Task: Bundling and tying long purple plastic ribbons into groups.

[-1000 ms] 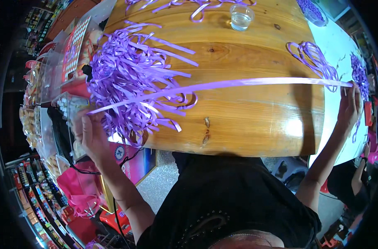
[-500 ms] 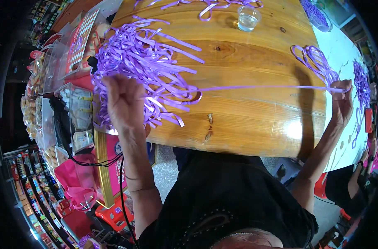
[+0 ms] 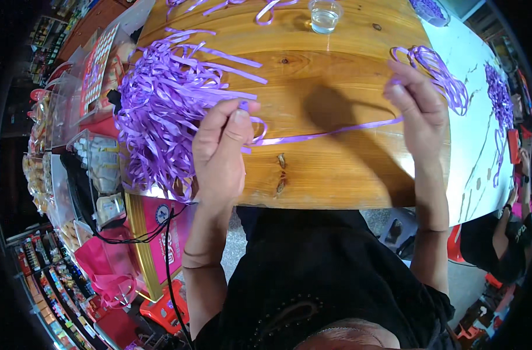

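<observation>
I pinch one purple ribbon strand [image 3: 330, 133] between my left hand [image 3: 222, 153] and right hand [image 3: 419, 111], stretched over the wooden table [image 3: 336, 175] beside the ribbon pile [image 3: 161, 105]. Next, I judge, comes looping it evenly.

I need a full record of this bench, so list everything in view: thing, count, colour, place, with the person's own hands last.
ribbon strip: one, purple, stretched over the table between both hands
ribbon pile: one heap, purple, table's left end
ribbon loops: one bundle, purple, by the right hand
loose ribbons: a few, purple, table's far edge
cup: one, clear, far edge
table: one, brown wood, centre
white surface: one, with more purple ribbon, right
pink bags: several, floor at left
co-worker: one, dark clothes, lower right
left hand: pinches the strip's left end
right hand: holds the strip's right end
</observation>
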`<state>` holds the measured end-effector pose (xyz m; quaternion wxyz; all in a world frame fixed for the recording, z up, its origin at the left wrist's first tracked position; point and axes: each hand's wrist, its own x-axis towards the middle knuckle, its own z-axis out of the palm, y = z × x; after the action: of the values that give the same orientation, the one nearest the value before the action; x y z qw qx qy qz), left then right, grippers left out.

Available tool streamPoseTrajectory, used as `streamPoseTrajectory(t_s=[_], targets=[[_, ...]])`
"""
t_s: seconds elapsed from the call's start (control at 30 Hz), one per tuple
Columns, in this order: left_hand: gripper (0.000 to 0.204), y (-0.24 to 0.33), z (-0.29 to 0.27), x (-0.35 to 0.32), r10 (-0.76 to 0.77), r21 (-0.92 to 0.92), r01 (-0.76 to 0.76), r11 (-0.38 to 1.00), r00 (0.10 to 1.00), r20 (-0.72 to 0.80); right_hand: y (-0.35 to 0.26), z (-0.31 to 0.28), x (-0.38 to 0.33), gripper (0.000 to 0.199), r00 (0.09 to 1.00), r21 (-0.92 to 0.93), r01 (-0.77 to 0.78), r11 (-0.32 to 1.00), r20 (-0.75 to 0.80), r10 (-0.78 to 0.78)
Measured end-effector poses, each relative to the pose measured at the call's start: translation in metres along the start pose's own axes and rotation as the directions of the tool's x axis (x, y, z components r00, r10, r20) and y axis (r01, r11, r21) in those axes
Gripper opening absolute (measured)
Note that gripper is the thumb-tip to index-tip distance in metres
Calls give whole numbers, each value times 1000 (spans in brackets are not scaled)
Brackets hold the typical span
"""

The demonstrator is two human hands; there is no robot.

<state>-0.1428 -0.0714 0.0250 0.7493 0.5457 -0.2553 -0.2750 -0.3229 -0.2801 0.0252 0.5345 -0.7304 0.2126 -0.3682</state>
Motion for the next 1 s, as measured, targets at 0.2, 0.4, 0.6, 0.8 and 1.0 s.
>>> streamPoseTrajectory(t_s=[0.2,0.4,0.6,0.8,1.0], targets=[[14,-12,6,-2,232,393,-293,871,953,196,-11,39,-8,34,966,78,128,989,216,-142],[12,-18,18,-2,250,393,-345,852,929,274,-12,42,-11,25,965,190,61,980,239,-106],[11,-27,28,2,369,434,-513,741,851,374,-12,44,-15,20,885,47,359,932,298,-357],[13,-31,40,1,400,417,-552,722,825,400,-8,38,-16,16,941,105,222,969,239,-242],[18,-39,46,7,479,385,-643,662,758,443,-3,37,-12,14,895,47,373,927,247,-372]])
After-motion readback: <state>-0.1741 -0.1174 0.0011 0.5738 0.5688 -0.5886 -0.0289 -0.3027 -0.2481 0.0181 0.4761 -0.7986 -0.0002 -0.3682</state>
